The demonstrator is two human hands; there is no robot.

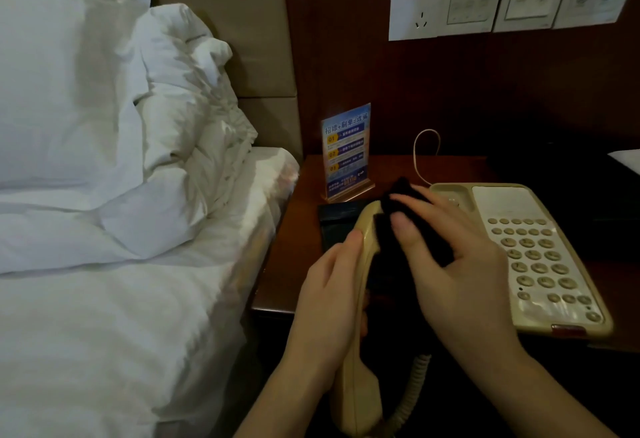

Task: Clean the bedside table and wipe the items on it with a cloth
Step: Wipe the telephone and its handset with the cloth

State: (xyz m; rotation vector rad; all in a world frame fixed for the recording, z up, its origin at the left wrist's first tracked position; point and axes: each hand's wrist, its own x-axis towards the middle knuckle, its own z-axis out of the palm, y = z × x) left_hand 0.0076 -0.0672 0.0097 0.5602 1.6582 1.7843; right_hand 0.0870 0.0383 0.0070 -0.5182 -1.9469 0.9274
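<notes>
Over the bedside table, front edge: that's where both hands are, so everything below is placed off the phone base.

Right hand [460,264]: just left of the phone base [540,254], fingers spread flat and pressing a dark cloth against the handset. Not gripping so much as pushing it on with straight fingers.

Cloth [408,229]: black, bunched up, sandwiched between the right hand and the handset, its top corner poking up past the fingertips.

Left hand [329,302]: further left of the phone base, wrapped round the handset's middle, thumb on the near face.

Handset [360,385]: cream, lifted off the phone base and held roughly upright, one end up by the cloth, the other low near the bottom of the shot. Coiled cord [412,389] hangs off the lower end.

Phone base: sits on the right part of the bedside table [294,264], keypad facing up, cradle empty.

Thin cable [420,153]: loops up behind the phone base against the wall panel.

Sign stand [346,152]: blue printed card in a clear holder, standing behind and left of the phone base, near the table's back corner.

Dark flat thing [334,226]: lies on the table in front of the sign stand, left of the phone base; can't tell what it is.

Bed [121,299]: white sheets and rumpled pillows, well left of the phone base, right up against the table.

Wall sockets and switches [502,1]: a row of white plates high above the phone base.
</notes>
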